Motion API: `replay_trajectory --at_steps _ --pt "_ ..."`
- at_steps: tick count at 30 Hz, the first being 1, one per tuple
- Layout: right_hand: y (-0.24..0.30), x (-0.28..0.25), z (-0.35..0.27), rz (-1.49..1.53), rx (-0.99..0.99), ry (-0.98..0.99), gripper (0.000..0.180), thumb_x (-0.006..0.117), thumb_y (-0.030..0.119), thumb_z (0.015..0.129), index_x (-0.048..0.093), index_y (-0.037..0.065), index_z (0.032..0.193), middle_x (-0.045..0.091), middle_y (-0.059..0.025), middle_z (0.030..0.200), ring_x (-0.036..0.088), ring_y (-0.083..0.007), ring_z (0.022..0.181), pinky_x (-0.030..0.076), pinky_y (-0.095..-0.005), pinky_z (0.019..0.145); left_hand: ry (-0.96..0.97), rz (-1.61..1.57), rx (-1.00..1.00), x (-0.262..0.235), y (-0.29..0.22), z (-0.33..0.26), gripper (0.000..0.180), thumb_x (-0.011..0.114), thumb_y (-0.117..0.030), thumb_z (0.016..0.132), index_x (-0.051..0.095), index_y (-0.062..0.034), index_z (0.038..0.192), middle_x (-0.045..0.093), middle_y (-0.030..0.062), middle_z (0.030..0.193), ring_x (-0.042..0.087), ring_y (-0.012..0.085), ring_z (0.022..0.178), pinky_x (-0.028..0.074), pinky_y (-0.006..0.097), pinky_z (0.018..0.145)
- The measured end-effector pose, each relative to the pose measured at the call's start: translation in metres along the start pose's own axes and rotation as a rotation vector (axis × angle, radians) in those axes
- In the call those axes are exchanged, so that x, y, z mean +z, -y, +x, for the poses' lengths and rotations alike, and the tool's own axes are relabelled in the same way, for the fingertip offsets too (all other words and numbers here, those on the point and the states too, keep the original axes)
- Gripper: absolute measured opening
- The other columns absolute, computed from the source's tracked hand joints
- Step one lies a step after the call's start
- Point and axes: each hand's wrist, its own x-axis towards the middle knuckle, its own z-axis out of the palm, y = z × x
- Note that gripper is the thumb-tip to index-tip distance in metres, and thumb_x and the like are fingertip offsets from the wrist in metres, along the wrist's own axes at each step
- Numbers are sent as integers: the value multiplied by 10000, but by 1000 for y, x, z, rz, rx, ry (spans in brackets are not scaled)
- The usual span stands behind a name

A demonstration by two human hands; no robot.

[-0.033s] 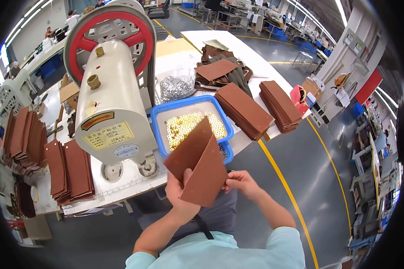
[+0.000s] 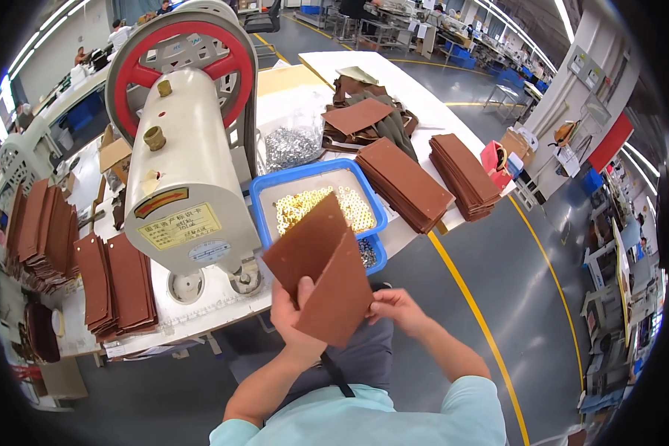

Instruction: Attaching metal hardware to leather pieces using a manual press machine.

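Note:
My left hand (image 2: pixel 296 320) is closed on a brown leather-like panel piece (image 2: pixel 338 293) in front of my lap. The piece stands in a V, two flaps meeting toward the far end; whether it is one folded panel or two is unclear. My left thumb shows between the flaps, and the fingers are hidden behind. My right hand (image 2: pixel 398 308) is closed in a pinch at the right flap's edge. Just beyond the piece sits a blue tray (image 2: pixel 256 197) with many small gold-coloured rings (image 2: pixel 308 204). A second blue tray (image 2: pixel 381 253) with dark metal bits is partly covered below it.
A cream press machine (image 2: pixel 182 149) with a red-rimmed flywheel (image 2: pixel 121 74) stands left on the white table (image 2: pixel 223 305). Panel stacks lie left (image 2: pixel 130 286) and right (image 2: pixel 405 182). Behind the tray are a bag of metal parts (image 2: pixel 293 145) and a heap of brown pieces (image 2: pixel 357 119).
The brown piece has shifted slightly left and toward me, with both hands following it. More of the tray's rings and the lower tray's dark bits show.

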Motion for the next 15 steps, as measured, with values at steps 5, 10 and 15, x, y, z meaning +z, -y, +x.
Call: replay_trajectory --at_steps 5,10,15 --pt "-53 27 -19 452 50 -42 216 589 212 1054 671 29 1134 734 -87 1071 720 -169 971 596 -365 840 72 174 173 -22 23 -21 595 838 -220 853 564 25 1321 685 102 1208 673 179 1076 533 329 919" --pt "-45 3 -23 396 -89 -276 207 576 218 1062 668 33 1061 742 -77 938 734 -168 867 602 -313 751 17 -41 -60 -17 5 -37 484 652 -130 994 465 3 1420 606 108 1323 603 195 1191 500 349 999" --pt "26 -44 -24 54 -430 -675 216 614 177 1033 577 104 834 597 48 818 543 -56 736 471 -245 690 -56 -111 31 -27 10 -28 407 548 -116 1051 462 13 1427 599 110 1353 604 177 1189 476 338 1035"
